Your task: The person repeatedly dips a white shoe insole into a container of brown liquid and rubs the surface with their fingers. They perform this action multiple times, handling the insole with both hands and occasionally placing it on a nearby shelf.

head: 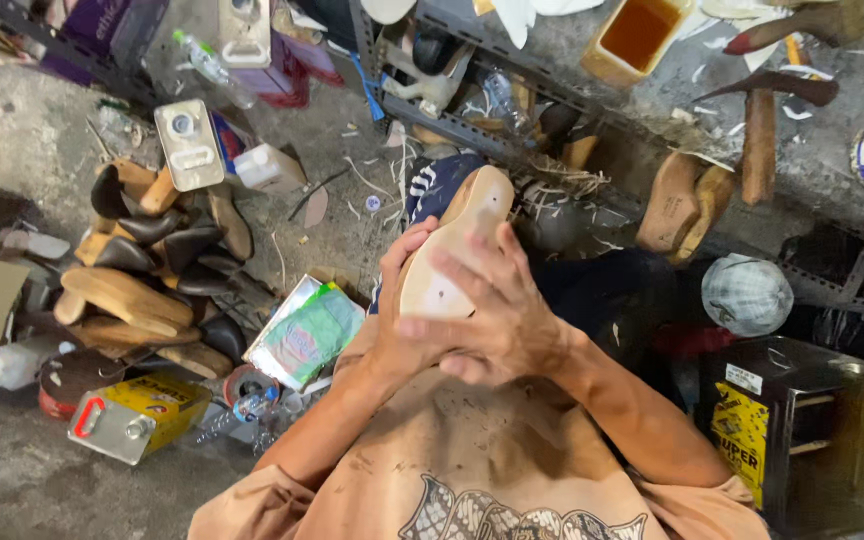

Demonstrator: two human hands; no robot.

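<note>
Together, both hands clasp a pale shoe sole (457,240): the left hand (407,320) cups it from beneath, the right hand (497,310) wraps fingers across its face, above the littered floor (12,470).

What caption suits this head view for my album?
Both hands, left and right, clasp a pale tan shoe sole above a cluttered workshop floor.

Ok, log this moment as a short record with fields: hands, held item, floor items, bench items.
held item: pale shoe sole piece, smooth side up, toe pointing away
right hand: fingers spread across the sole, pressing on top
left hand: wrapped around the sole's left edge, partly hidden
floor, left: pile of wooden and dark heel blocks, yellow metal can, green packet
bench, top: tub of amber liquid
right: dark metal can with a yellow label
</note>
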